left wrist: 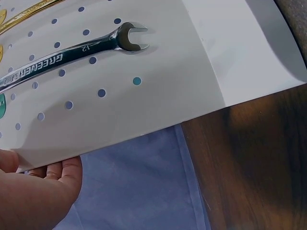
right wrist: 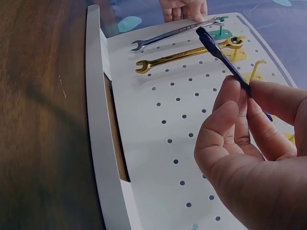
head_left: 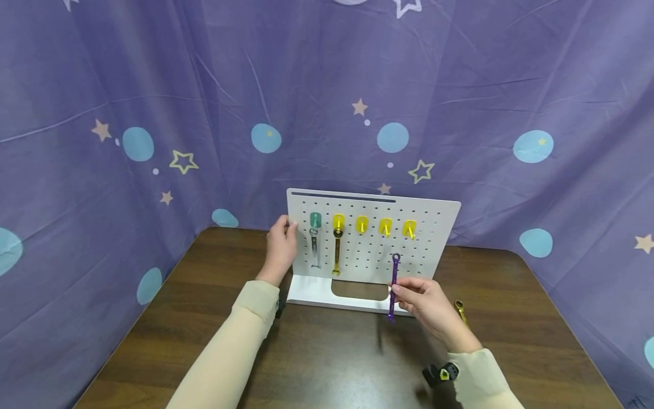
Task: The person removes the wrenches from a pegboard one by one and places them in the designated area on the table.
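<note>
A white pegboard [head_left: 368, 261] stands upright on its base. My left hand [head_left: 280, 251] grips its left edge, thumb on the front and fingers behind, as the left wrist view shows. In front of the board's lower right part, my right hand [head_left: 428, 305] pinches a purple combination wrench [head_left: 395, 274], held upright with the ring end on top. A chrome wrench [left wrist: 72, 53] hangs from the green hook [head_left: 315, 219] at the left. Beside it a gold wrench [right wrist: 182, 56] hangs from a yellow hook [head_left: 339, 220]. The other yellow hooks [head_left: 385, 226] carry nothing.
Behind my right hand another gold wrench [head_left: 461, 311] lies on the brown wooden table [head_left: 317, 358], partly hidden by the wrist. A patterned purple curtain [head_left: 327, 85] hangs behind the table. The board's base [head_left: 309, 289] has a wide cut-out in its middle.
</note>
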Available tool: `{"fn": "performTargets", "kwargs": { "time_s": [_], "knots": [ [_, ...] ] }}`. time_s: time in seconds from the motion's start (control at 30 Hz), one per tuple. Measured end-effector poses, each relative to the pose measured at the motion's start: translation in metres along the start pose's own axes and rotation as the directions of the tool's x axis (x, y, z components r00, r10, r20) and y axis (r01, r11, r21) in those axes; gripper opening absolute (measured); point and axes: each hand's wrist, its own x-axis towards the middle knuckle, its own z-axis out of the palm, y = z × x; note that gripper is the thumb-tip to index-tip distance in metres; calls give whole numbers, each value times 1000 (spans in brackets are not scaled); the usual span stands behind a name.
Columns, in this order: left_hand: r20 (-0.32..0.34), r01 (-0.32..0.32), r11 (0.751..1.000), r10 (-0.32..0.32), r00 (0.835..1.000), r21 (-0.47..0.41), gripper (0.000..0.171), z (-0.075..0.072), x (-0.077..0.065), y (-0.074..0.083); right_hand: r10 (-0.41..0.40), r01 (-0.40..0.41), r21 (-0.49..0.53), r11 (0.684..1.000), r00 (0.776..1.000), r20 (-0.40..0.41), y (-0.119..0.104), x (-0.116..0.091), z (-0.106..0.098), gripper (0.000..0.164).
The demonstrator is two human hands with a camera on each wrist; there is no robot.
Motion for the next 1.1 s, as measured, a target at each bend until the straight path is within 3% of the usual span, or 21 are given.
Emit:
{"fn": "performTargets", "kwargs": {
  "time_s": [0.77, 1.1],
  "knots": [
    [-1, 18, 1000, -18, 1000, 5, 18, -1, -1, 1, 16, -16, 1, 1000, 999, -42, 0, -5, -12, 10],
    [5, 13, 1000, -13, 1000, -8, 17, -1, 0, 2, 24, -24, -4, 1000, 998, -57, 2, -11, -21, 17]
  ]
}}
